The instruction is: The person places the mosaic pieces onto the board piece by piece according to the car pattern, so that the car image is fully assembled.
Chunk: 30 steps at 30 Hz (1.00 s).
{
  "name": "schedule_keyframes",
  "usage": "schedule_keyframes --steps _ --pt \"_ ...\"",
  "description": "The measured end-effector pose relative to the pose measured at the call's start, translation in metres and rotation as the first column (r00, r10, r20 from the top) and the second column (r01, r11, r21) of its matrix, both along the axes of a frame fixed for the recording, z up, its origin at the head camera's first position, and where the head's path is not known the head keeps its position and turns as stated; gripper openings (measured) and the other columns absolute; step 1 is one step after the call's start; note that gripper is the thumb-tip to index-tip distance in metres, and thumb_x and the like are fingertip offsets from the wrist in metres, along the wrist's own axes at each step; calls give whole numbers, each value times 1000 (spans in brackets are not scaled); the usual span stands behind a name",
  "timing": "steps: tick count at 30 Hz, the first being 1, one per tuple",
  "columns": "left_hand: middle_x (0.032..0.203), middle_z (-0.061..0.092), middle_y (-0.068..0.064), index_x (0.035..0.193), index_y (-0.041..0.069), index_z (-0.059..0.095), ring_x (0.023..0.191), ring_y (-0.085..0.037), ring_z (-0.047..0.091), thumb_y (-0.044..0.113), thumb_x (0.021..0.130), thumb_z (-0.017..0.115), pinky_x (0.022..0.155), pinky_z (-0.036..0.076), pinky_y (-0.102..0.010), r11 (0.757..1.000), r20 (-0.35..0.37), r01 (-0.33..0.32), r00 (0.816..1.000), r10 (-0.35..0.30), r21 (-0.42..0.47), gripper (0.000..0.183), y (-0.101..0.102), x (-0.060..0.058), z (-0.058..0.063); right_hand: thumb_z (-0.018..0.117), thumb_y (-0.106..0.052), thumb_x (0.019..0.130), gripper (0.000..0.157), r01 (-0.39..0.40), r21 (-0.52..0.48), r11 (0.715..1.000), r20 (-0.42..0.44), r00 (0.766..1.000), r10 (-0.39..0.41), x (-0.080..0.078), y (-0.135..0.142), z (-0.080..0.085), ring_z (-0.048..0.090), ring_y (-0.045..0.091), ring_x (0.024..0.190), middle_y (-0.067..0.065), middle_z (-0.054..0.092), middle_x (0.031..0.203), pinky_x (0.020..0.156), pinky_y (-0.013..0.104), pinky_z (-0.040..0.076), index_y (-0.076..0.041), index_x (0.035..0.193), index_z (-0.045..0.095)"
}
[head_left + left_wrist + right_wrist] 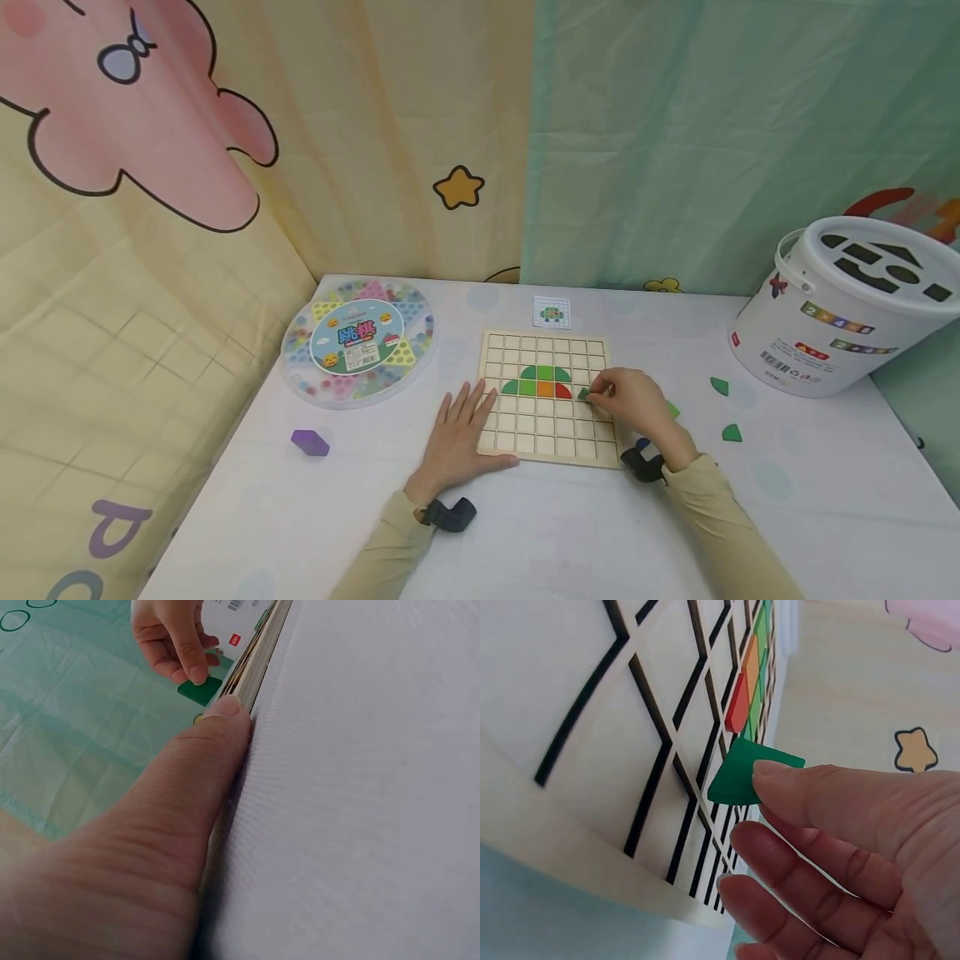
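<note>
A wooden grid board [547, 427] lies on the table. Several green pieces [527, 387], an orange piece [542, 389] and a red piece [562, 391] sit in its cells as a rounded shape. My left hand [456, 437] rests at the board's left side, fingers spread, thumb along the near edge. Over the right part of the board, my right hand [637, 404] pinches a dark green quarter-circle piece [735, 776] between thumb and fingertips. The right wrist view shows this piece raised off the grid, near the red piece. A small pattern card [551, 313] lies beyond the board.
Right of the board lie dark green quarter-circle pieces [732, 433] and a light green piece [673, 409], partly hidden. A white bucket [780, 333] with a shape-cutout lid stands at the back right. Left are a round board-game box [357, 337] and a purple piece [310, 442].
</note>
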<state>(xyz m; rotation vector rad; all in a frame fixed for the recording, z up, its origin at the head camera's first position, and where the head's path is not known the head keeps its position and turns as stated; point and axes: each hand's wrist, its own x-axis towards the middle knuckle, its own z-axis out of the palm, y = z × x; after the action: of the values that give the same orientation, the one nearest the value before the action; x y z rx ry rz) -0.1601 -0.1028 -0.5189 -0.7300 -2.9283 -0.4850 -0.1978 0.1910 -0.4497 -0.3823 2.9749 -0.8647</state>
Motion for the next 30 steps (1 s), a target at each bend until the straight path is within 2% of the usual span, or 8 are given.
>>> schedule_keyframes --steps 4,13,23,30 --pt "157 14 -8 151 11 25 143 -29 7 73 75 56 113 3 -47 1000 4 0 1000 0 1 103 0 0 1 71 -13 84 7 -9 14 1000 27 1000 9 -6 -3 -3 49 14 60 -3 61 73 53 30 41 -9 79 68" --pt "157 13 -7 151 12 25 143 -29 7 74 75 56 113 5 -48 1000 -3 -6 1000 6 -10 103 0 -1 1 68 -15 88 8 36 30 999 83 996 -39 -16 -7 -9 53 17 68 0 63 79 60 33 45 -8 85 70" --pt "157 15 -8 151 11 26 143 -30 8 73 75 56 113 6 -49 1000 -8 -3 1000 2 -11 102 0 0 2 69 -17 87 12 67 56 996 100 992 -72 -17 -9 -6 50 15 59 -3 61 69 53 29 40 -9 78 70" --pt "157 15 -8 151 11 27 143 -30 9 74 75 56 113 7 -49 1000 -17 -4 1000 4 -9 102 1 0 2 70 -18 86 14 90 85 992 114 989 -99 -15 -10 -7 51 17 63 -3 60 69 55 32 41 -11 73 68"
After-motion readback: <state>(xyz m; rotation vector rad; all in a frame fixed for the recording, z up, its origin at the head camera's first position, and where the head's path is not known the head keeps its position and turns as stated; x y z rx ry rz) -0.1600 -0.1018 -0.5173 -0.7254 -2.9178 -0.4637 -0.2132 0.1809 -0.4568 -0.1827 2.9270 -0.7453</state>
